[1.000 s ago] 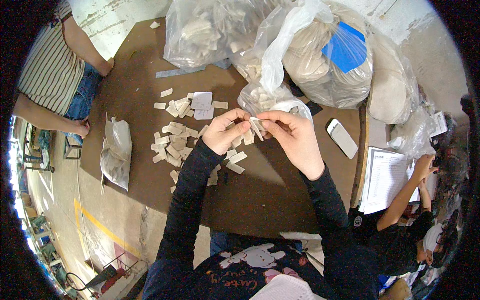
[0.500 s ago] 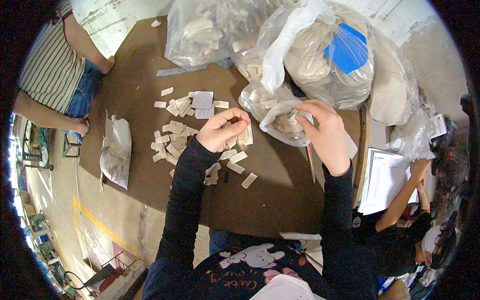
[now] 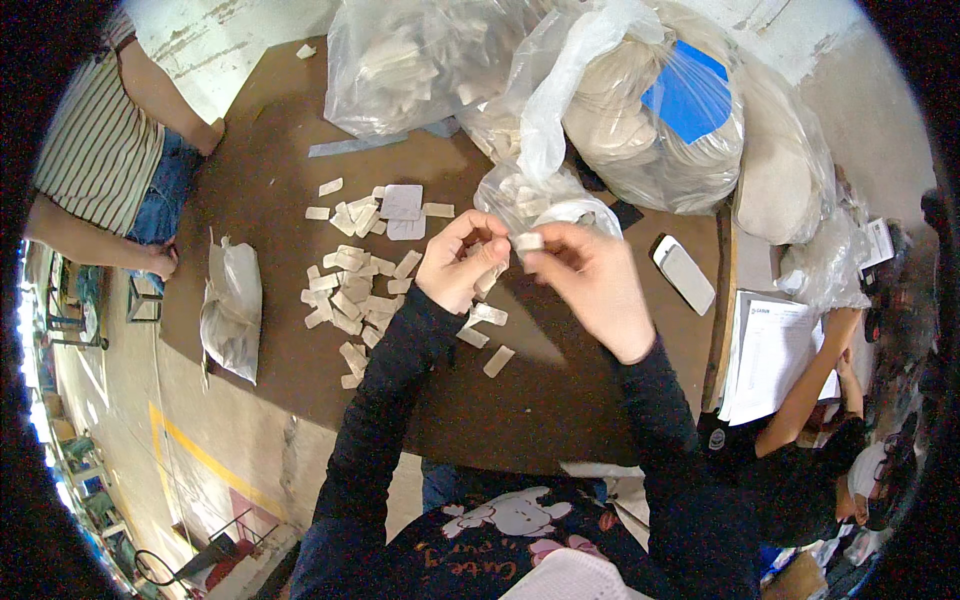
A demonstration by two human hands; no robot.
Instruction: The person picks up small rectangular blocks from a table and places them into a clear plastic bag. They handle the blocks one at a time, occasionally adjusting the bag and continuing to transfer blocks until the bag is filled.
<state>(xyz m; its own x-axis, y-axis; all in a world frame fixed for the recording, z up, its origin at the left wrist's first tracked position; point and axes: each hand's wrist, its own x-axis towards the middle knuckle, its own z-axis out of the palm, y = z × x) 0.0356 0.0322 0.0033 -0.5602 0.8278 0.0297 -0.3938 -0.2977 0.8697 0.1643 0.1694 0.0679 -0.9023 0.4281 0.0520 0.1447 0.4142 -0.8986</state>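
Note:
My left hand [image 3: 463, 265] is closed around a few small beige rectangular pieces [image 3: 488, 280], mostly hidden by its fingers. Between thumb and fingertips, my right hand [image 3: 592, 290] pinches one more such beige piece [image 3: 527, 241], close beside the left fingertips. Below and left of my hands, a loose heap of the same pieces [image 3: 348, 285] lies on the brown table [image 3: 520, 420]. Two whitish square cards [image 3: 402, 203] lie by a smaller group of pieces. Beyond my right hand, a small clear plastic bag [image 3: 515, 195] holds more pieces, partly covered by that hand.
Large clear bags [image 3: 650, 130] of beige pieces fill the far side, one with a blue patch. A white bag [image 3: 231, 310] lies at left, a white phone-like object [image 3: 684, 275] at right. Papers [image 3: 765, 355] sit near another person's arm [image 3: 805, 390]; someone in stripes [image 3: 105, 150] stands left.
My right hand has moved left from the small bag to my left fingertips, now with a beige piece in its pinch. The white phone-like object has come into fuller view.

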